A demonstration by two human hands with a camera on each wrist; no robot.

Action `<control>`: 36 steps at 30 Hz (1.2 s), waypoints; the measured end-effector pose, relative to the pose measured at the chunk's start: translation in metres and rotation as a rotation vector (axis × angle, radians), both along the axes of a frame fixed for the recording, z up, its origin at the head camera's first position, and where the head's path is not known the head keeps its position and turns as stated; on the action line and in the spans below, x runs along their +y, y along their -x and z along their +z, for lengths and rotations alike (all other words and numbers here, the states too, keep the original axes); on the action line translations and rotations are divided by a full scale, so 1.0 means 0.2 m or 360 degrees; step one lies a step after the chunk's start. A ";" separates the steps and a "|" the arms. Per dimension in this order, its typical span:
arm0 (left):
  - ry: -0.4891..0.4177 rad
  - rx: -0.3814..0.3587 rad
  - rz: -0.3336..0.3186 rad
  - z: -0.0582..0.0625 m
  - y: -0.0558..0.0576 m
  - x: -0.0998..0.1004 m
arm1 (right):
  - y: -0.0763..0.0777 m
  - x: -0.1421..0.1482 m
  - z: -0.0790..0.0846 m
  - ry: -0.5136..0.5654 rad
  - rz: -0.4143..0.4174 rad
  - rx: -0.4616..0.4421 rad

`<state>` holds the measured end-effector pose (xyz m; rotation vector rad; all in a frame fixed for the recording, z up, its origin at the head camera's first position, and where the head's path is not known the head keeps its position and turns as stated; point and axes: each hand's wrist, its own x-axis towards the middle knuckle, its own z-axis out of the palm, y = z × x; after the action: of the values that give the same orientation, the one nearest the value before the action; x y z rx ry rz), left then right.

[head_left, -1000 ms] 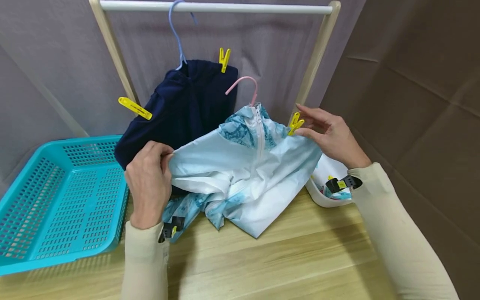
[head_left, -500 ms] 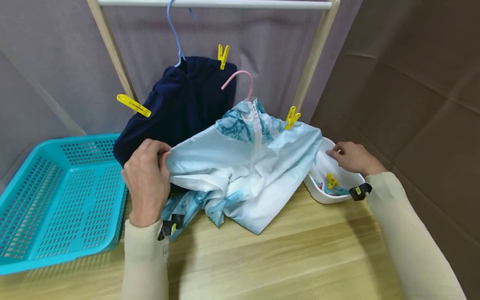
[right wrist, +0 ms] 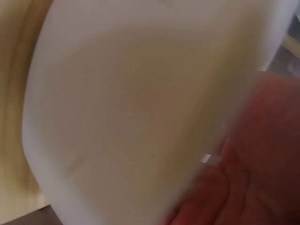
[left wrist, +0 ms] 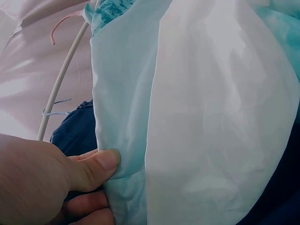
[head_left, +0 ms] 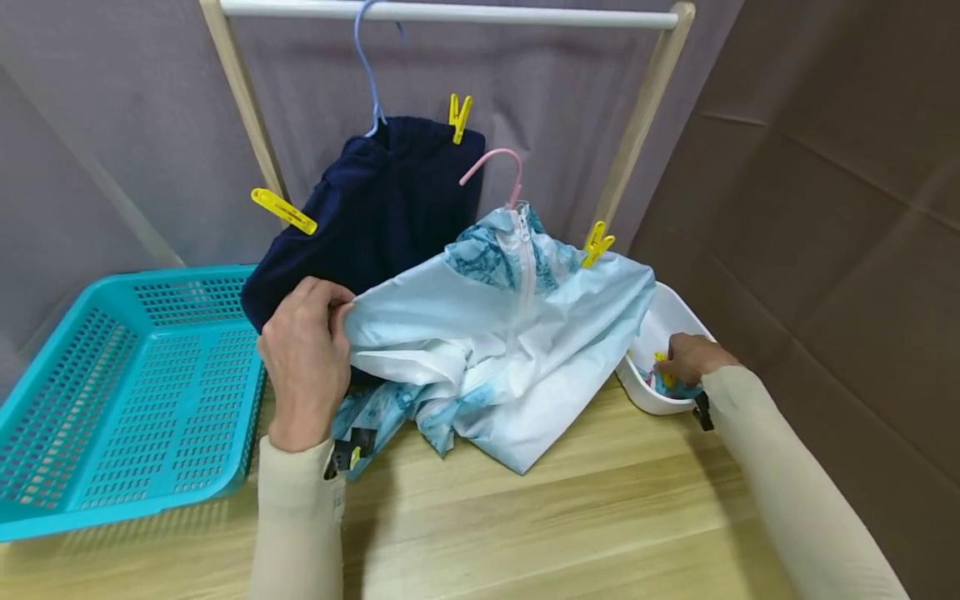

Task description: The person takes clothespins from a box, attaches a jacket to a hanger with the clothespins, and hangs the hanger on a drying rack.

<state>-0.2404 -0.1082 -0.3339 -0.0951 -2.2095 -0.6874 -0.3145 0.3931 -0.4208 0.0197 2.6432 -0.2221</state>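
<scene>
My left hand pinches the shoulder edge of a light blue and white zip jacket between thumb and fingers. In the left wrist view the thumb presses flat on the thin fabric. A pink hanger sticks up out of the jacket's collar. One yellow clothespin clips the jacket's other shoulder. My right hand reaches down into a white tub of clothespins, its fingers at a yellow clothespin. The fingertips are partly hidden, so I cannot tell whether they grip it.
A navy garment with two yellow clothespins hangs on a blue hanger from the rack's white bar. At the left stands a turquoise basket. Everything rests on a wooden table before a grey curtain.
My right hand has let go of the yellow clothespin on the jacket's shoulder and moved right and down into the white tub. My left hand keeps its hold on the jacket.
</scene>
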 end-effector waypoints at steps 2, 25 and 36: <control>-0.0002 -0.0005 0.0002 0.00 0.00 0.00 | 0.01 -0.01 -0.01 -0.0006 0.0001 0.0028; -0.0003 -0.0015 -0.0017 0.00 0.00 0.01 | -0.40 -0.43 0.44 0.0634 0.0152 0.1074; 0.0011 -0.0005 -0.0009 -0.01 0.02 0.00 | -0.44 -1.00 0.71 0.1205 0.0624 0.1374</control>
<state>-0.2442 -0.1086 -0.3362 -0.1038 -2.2156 -0.6834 -0.2260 0.1926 -0.2786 -1.0343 3.0707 -1.3101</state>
